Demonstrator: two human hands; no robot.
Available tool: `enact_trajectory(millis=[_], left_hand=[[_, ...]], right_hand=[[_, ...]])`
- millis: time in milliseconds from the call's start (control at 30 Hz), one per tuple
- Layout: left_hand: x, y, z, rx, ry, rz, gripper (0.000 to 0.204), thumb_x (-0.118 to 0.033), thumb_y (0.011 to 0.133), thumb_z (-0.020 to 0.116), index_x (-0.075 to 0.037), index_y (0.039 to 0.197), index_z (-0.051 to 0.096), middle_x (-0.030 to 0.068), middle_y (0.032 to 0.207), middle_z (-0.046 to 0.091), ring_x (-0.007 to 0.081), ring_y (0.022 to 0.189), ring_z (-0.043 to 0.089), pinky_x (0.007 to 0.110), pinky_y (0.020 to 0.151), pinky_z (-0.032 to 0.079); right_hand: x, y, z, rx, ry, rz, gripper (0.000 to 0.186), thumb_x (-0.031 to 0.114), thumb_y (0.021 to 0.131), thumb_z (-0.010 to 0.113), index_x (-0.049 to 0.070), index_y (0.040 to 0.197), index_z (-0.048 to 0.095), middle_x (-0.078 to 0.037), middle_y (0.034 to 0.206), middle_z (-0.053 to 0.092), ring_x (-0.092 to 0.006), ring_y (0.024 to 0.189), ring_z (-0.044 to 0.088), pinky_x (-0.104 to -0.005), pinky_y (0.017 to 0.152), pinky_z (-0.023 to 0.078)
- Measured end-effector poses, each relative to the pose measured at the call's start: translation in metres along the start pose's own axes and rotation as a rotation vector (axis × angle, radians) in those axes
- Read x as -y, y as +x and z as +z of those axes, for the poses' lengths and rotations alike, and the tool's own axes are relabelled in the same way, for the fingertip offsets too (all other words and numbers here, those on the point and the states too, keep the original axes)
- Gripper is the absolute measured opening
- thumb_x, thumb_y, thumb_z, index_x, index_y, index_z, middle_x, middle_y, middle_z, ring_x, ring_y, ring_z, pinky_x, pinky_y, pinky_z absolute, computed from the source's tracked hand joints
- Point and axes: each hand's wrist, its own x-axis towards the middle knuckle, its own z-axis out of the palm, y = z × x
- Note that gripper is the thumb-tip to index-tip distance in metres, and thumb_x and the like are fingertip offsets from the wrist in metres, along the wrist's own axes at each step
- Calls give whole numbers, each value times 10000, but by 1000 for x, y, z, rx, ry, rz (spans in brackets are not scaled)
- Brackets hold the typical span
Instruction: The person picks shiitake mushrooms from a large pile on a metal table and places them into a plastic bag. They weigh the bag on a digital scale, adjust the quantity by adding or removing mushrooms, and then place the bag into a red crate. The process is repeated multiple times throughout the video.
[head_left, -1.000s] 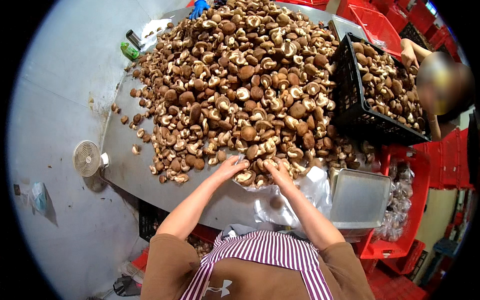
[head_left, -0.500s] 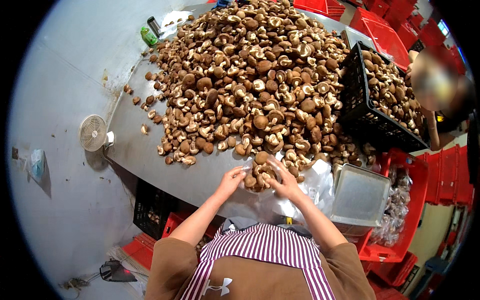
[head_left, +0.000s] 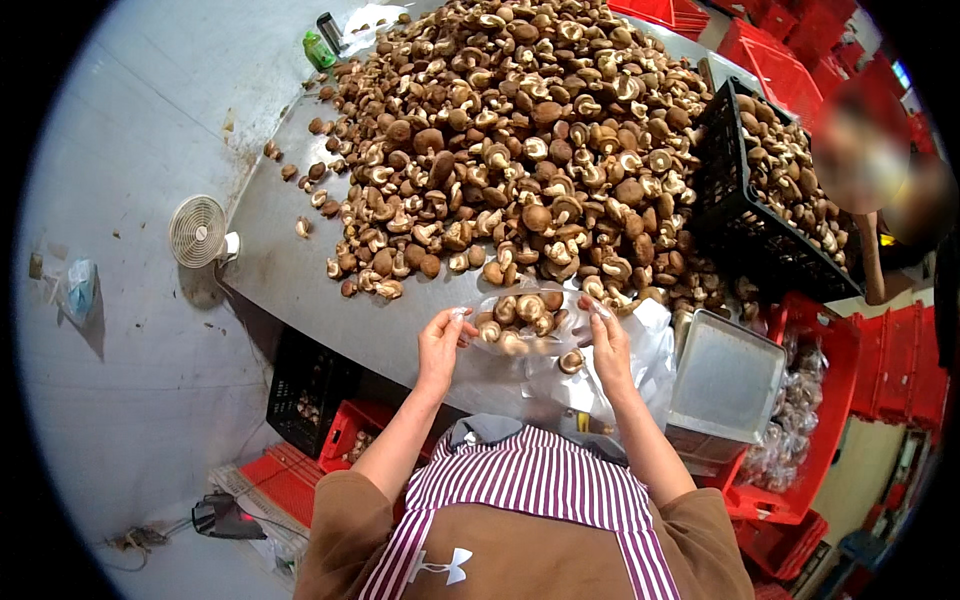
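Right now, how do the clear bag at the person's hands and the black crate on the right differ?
The clear bag is thin, see-through film; the black crate has opaque, slotted walls. The bag is smaller than the crate and contains far fewer mushrooms. The bag is held between the left hand and right hand; the crate stands right of the mushroom pile. Both hold brown-capped mushrooms.

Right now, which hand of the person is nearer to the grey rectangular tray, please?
The right hand. It holds the right side of the clear bag, to the left of the tray; the left hand holds the bag's left side, farther from the tray.
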Motion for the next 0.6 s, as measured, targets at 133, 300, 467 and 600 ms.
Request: enact_trajectory(millis=[133, 300, 467, 600], left_hand=[[-19, -14, 12, 13, -34, 41, 245, -182, 1009, 508, -8, 1090, 661, -11, 746, 621, 52, 687, 542, 224, 631, 444], [-70, -42, 40, 92, -112, 159, 209, -131, 993, 541, 5, 1084, 672, 0, 715, 607, 64, 668, 557, 223, 640, 465], [-116, -56, 89, 301, -211, 197, 241, -138, 969, 581, 17, 1137, 655, 45, 756, 647, 113, 690, 609, 254, 659, 503], [-131, -76, 156, 558, -343, 79, 321, -107, 940, 591, 16, 1236, 612, 68, 774, 657, 140, 699, 623, 276, 673, 509]], right_hand=[[3, -4, -7, -12, 81, 39, 357, 217, 1046, 426, 72, 1343, 560, -95, 1189, 658, -123, 845, 647, -244, 702, 530], [54, -18, -36, -149, 227, -51, 347, 160, 1043, 420, 72, 1355, 547, -92, 1143, 673, -122, 893, 626, -273, 769, 520], [101, -33, -104, -328, 268, -258, 348, 179, 1050, 411, 61, 1350, 540, -118, 1169, 668, -140, 903, 625, -284, 789, 502], [133, -64, -173, -540, 223, -387, 357, 183, 1054, 383, 44, 1344, 538, -137, 1163, 664, -125, 866, 618, -273, 752, 492]])
